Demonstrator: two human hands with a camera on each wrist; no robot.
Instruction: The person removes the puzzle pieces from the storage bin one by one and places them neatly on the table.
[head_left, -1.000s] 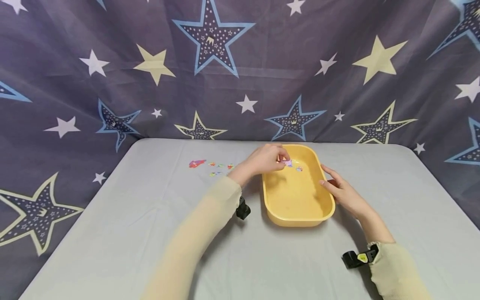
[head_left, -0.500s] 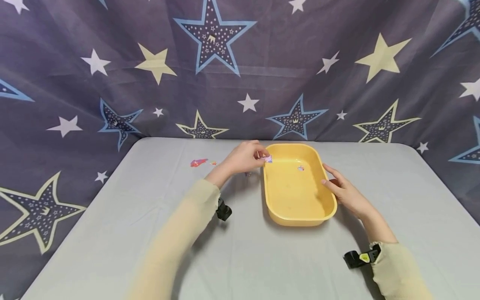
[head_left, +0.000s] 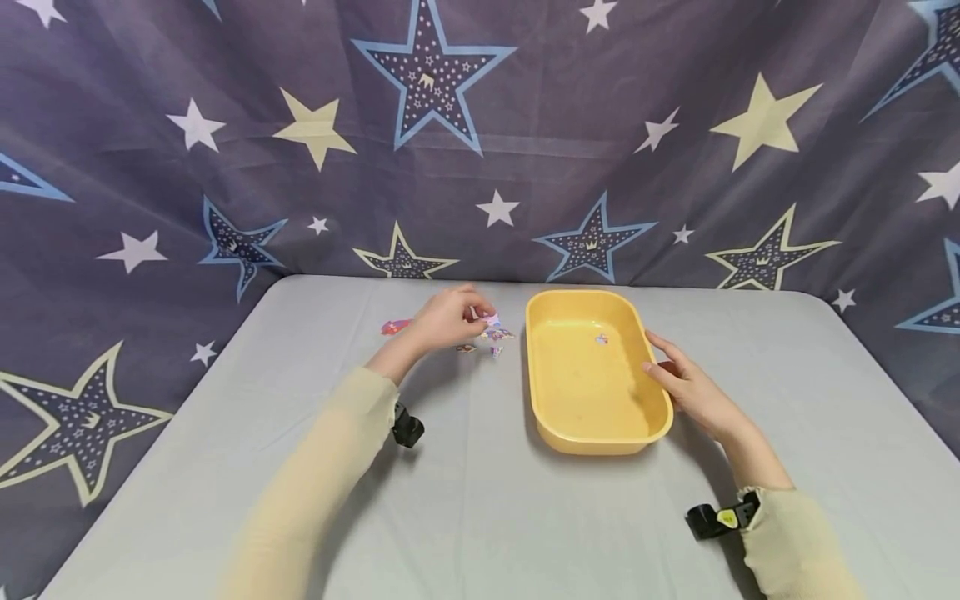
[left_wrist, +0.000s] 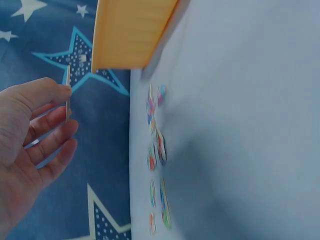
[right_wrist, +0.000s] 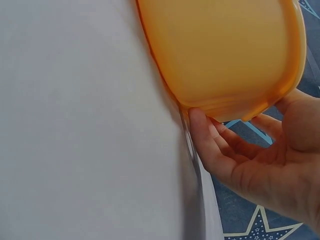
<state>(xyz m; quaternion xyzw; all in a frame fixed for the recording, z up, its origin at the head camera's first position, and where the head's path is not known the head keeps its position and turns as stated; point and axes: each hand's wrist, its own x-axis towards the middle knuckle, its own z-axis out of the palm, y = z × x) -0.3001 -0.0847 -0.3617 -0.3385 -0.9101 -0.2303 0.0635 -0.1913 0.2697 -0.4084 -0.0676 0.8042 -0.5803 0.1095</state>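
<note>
My left hand (head_left: pixel 453 318) pinches a thin, flat purple cutout (head_left: pixel 492 320) between thumb and fingers, above the back of the table and left of the yellow plastic basin (head_left: pixel 592 446). The left wrist view shows that cutout edge-on as a narrow pale strip. Below it, several small multicoloured flat cutouts (left_wrist: pixel 151 107) lie on the cloth. A red cutout (head_left: pixel 393 327) lies farther left, partly behind the hand. With the thumb at the rim and the fingers along the outer wall, my right hand (head_left: pixel 690 387) holds the basin's right side. One small cutout (head_left: pixel 602 339) lies inside the basin.
Light grey cloth covers the table (head_left: pixel 480 517). Behind it hangs a dark star-patterned curtain (head_left: pixel 525 167), close to the back edge. A black wrist camera (head_left: pixel 407 427) sits on the left wrist, another (head_left: pixel 705 521) on the right.
My left hand has moved left from over the basin with the purple cutout, uncovering cutouts on the cloth beside the basin. The right hand stays at the basin's right side.
</note>
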